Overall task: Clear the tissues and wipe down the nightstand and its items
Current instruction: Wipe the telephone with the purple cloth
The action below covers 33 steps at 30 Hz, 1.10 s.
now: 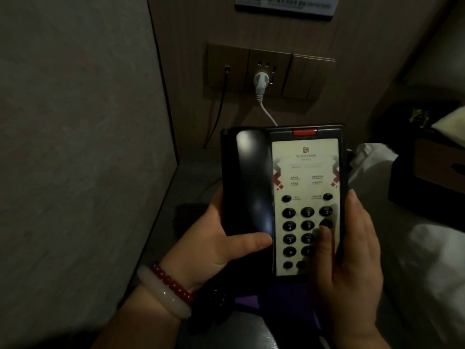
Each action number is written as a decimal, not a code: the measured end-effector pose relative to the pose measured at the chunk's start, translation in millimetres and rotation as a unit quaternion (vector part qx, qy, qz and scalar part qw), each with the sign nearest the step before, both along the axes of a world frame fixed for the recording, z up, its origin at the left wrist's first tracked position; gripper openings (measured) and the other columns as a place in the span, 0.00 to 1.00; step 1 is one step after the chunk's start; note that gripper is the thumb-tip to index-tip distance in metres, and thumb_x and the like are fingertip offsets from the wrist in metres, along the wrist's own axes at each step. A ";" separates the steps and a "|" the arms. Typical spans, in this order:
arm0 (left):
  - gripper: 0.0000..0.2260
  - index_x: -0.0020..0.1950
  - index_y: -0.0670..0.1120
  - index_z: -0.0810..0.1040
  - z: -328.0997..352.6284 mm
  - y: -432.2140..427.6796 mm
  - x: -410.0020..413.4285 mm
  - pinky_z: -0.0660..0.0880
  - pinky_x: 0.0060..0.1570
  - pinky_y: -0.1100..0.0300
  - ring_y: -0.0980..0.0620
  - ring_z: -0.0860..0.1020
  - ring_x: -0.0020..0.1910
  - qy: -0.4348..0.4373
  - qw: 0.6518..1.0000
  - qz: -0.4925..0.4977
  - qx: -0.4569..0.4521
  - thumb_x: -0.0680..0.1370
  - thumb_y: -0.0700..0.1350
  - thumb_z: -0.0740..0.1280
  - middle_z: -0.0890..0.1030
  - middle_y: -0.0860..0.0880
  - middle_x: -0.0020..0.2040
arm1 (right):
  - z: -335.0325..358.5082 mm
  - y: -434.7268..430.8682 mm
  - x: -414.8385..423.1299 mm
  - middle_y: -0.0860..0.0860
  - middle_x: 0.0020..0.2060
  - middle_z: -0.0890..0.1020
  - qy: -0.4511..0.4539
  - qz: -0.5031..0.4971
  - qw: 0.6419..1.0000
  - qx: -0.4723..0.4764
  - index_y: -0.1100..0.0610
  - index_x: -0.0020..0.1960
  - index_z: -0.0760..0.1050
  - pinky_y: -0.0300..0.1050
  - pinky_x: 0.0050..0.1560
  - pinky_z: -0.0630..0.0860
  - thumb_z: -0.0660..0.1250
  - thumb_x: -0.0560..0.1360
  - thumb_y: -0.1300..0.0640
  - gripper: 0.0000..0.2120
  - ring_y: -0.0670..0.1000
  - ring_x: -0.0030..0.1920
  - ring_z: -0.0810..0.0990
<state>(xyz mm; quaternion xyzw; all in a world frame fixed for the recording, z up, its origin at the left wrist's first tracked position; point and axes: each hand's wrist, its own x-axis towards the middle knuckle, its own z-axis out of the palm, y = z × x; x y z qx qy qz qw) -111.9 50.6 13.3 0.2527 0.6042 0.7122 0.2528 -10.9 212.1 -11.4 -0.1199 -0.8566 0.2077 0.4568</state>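
Observation:
A black desk telephone (284,197) with a white keypad face and a red light at its top is lifted above the dark nightstand (193,177). My left hand (221,238) grips its left side, thumb lying across the bottom of the handset. My right hand (352,253) holds the right edge, thumb resting on the keypad near the 6 key. A purple cloth (284,298) lies beneath the phone, partly hidden. White crumpled tissue (370,159) shows just right of the phone.
A padded headboard (75,147) stands on the left. On the wall behind are a socket panel (266,71) with a white plug (260,83) and a black cable (219,109). A dark tissue box (432,172) sits at right. White bedding (437,260) lies lower right.

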 end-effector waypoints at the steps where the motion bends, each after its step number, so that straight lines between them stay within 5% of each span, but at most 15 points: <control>1: 0.39 0.69 0.54 0.64 -0.1 -0.9 0.5 0.73 0.54 0.68 0.61 0.76 0.60 -0.003 1.000 0.005 0.003 0.60 0.48 0.74 0.79 0.61 0.58 | 0.0 -1.3 -0.2 0.55 0.69 0.66 0.000 0.001 1.000 -0.002 0.60 0.73 0.58 0.34 0.69 0.58 0.51 0.81 0.46 0.25 0.53 0.69 0.65; 13: 0.35 0.69 0.50 0.67 -3.6 -2.2 -0.1 0.76 0.54 0.59 0.51 0.78 0.60 -0.021 0.998 0.043 0.036 0.63 0.48 0.73 0.80 0.51 0.60 | 2.8 -4.3 -2.3 0.54 0.72 0.64 -0.050 0.041 0.996 -0.057 0.52 0.75 0.54 0.30 0.69 0.57 0.54 0.79 0.47 0.27 0.50 0.71 0.62; 17: 0.37 0.69 0.47 0.66 -2.6 -0.9 -2.9 0.76 0.56 0.57 0.53 0.78 0.59 0.014 0.989 0.143 0.022 0.62 0.49 0.75 0.80 0.52 0.59 | -2.6 9.0 -2.9 0.51 0.75 0.59 -0.154 0.002 0.973 -0.170 0.47 0.77 0.51 0.50 0.72 0.61 0.53 0.78 0.40 0.30 0.52 0.74 0.60; 19: 0.39 0.68 0.47 0.65 2.3 -2.0 -3.7 0.75 0.52 0.66 0.61 0.78 0.56 0.065 0.976 0.206 -0.006 0.62 0.49 0.80 0.81 0.57 0.55 | -9.9 14.0 1.7 0.57 0.76 0.57 -0.325 -0.067 0.935 -0.122 0.51 0.77 0.51 0.56 0.73 0.56 0.53 0.77 0.36 0.34 0.59 0.75 0.56; 21: 0.40 0.69 0.49 0.63 9.0 -6.2 -4.0 0.74 0.51 0.71 0.66 0.76 0.56 0.117 0.962 0.244 -0.036 0.61 0.50 0.77 0.78 0.61 0.56 | -23.5 8.5 11.0 0.58 0.77 0.47 -0.512 -0.101 0.849 -0.081 0.50 0.77 0.44 0.58 0.73 0.50 0.52 0.72 0.29 0.42 0.61 0.76 0.45; 24: 0.46 0.73 0.54 0.55 13.9 -16.4 -6.2 0.69 0.63 0.59 0.62 0.68 0.67 0.219 0.924 0.282 -0.139 0.61 0.55 0.76 0.68 0.57 0.69 | -35.0 -7.3 19.6 0.57 0.76 0.40 -0.627 -0.093 0.771 -0.066 0.47 0.77 0.41 0.60 0.72 0.45 0.51 0.68 0.25 0.46 0.60 0.76 0.39; 26: 0.45 0.71 0.60 0.53 15.4 -23.5 -6.9 0.67 0.62 0.61 0.61 0.64 0.67 0.311 0.881 0.298 -0.194 0.61 0.55 0.75 0.64 0.58 0.69 | -41.0 -8.9 22.5 0.59 0.75 0.57 -0.566 -0.080 0.820 -0.014 0.46 0.73 0.63 0.62 0.71 0.55 0.62 0.72 0.34 0.33 0.61 0.75 0.55; 28: 0.45 0.72 0.56 0.55 16.3 -30.1 -8.3 0.68 0.58 0.56 0.61 0.64 0.63 0.407 0.834 0.288 -0.236 0.60 0.53 0.75 0.65 0.58 0.65 | -45.7 -1.4 23.4 0.60 0.63 0.77 -0.430 -0.081 0.899 -0.012 0.52 0.52 0.83 0.59 0.62 0.71 0.74 0.69 0.50 0.14 0.61 0.63 0.76; 31: 0.45 0.71 0.44 0.62 14.3 -39.4 -10.6 0.63 0.61 0.54 0.57 0.68 0.58 0.537 0.752 0.245 -0.294 0.58 0.53 0.75 0.70 0.53 0.63 | -21.9 5.9 23.2 0.57 0.48 0.83 -0.271 -0.124 0.929 -0.221 0.58 0.51 0.81 0.45 0.48 0.72 0.70 0.74 0.58 0.07 0.57 0.49 0.81; 33: 0.44 0.70 0.44 0.66 12.5 -41.4 -10.9 0.53 0.67 0.64 0.56 0.69 0.60 0.571 0.734 0.203 -0.308 0.58 0.54 0.76 0.73 0.54 0.64 | -0.3 23.2 23.4 0.56 0.41 0.79 -0.168 -0.165 0.943 -0.235 0.59 0.51 0.76 0.46 0.44 0.68 0.68 0.75 0.57 0.07 0.57 0.43 0.79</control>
